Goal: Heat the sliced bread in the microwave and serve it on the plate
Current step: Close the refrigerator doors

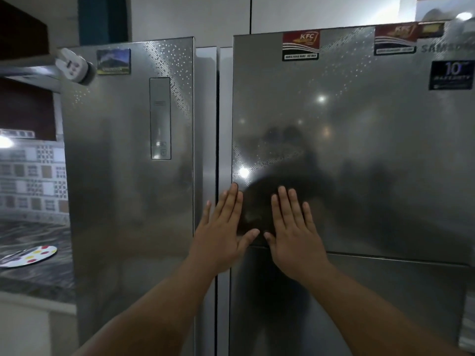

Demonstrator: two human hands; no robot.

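Left hand [221, 232], right hand [295, 236]: fingers straight, flat against right fridge door [359, 150], holding nothing. Spotted plate [28, 256]: on desk [36, 278], far left. Bread, microwave: not in view. Step, judged: fetching bread. Next: gripping door edge, pulling.

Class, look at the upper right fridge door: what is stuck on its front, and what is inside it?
On the upper right fridge door: two KFC magnets, a dark warranty sticker. Left hand and right hand lie flat. The door is shut; its contents are hidden.
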